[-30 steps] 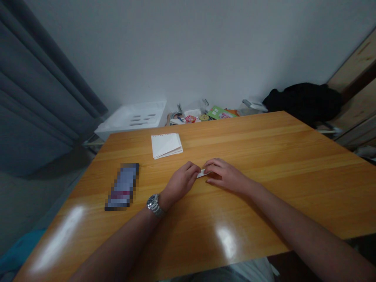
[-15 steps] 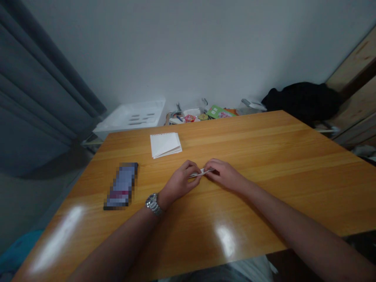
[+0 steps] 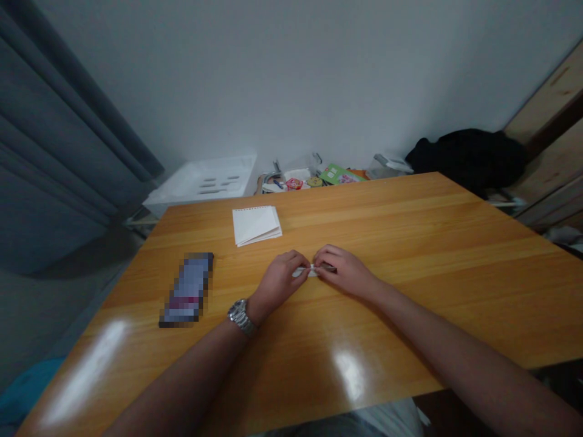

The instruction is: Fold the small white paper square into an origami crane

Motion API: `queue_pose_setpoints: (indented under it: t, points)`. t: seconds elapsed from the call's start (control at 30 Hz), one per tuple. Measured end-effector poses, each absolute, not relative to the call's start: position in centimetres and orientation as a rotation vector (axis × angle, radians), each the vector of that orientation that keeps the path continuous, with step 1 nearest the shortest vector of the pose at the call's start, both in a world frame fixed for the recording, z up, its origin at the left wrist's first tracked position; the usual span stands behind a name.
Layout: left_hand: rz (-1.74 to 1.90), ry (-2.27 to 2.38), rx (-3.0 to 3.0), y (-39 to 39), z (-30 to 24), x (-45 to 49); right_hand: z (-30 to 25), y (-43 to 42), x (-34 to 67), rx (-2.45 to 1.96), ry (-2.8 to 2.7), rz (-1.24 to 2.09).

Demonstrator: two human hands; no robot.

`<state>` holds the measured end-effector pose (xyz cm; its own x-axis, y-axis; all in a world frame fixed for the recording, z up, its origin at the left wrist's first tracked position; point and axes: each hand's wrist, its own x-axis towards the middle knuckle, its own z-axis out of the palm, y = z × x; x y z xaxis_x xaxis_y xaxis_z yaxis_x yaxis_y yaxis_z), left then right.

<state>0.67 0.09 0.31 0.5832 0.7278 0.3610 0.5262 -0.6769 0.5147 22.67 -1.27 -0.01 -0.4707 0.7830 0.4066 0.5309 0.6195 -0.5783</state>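
Between my fingers is a small folded piece of white paper (image 3: pixel 312 273), close above or on the wooden table (image 3: pixel 410 243). My left hand (image 3: pixel 281 278), with a metal watch (image 3: pixel 241 314) at its wrist, pinches the paper's left part. My right hand (image 3: pixel 344 269) pinches it from the right, and the fingertips of both hands nearly meet at its middle. Much of the paper is hidden behind the fingers. Beyond my left hand lies a stack of white notepad sheets (image 3: pixel 255 226) with a perforated far edge.
A phone (image 3: pixel 189 288) with a blurred-out screen lies on the table to the left. Past the far edge stand a white tray-like box (image 3: pixel 204 176), a green packet (image 3: pixel 339 175) among small items, and a black cloth heap (image 3: pixel 469 156). A grey curtain (image 3: pixel 54 121) hangs at left.
My fingertips have drawn closer together over the middle of the paper. The paper now shows its flat side below the fingers, where before it looked like a thin, tilted strip.
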Motion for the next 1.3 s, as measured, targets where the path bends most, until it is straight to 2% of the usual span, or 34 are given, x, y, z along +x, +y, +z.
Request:
queue_pose_setpoints:
  t: [0.43, 0.8, 1.3]
  points:
    - [0.700, 1.037, 2.578, 0.1, 0.4, 0.7, -0.2, -1.2, 22.5, -1.061, -2.272, 0.347]
    - [0.489, 1.047, 2.924, -0.7, 1.5, 0.9, -0.5, -1.5, 22.1, -1.042, -2.449, -0.027]
    - [0.484, 1.075, 2.855, -1.0, 0.9, 0.3, -0.8, -1.6, 22.8, -1.070, -2.513, 0.043]
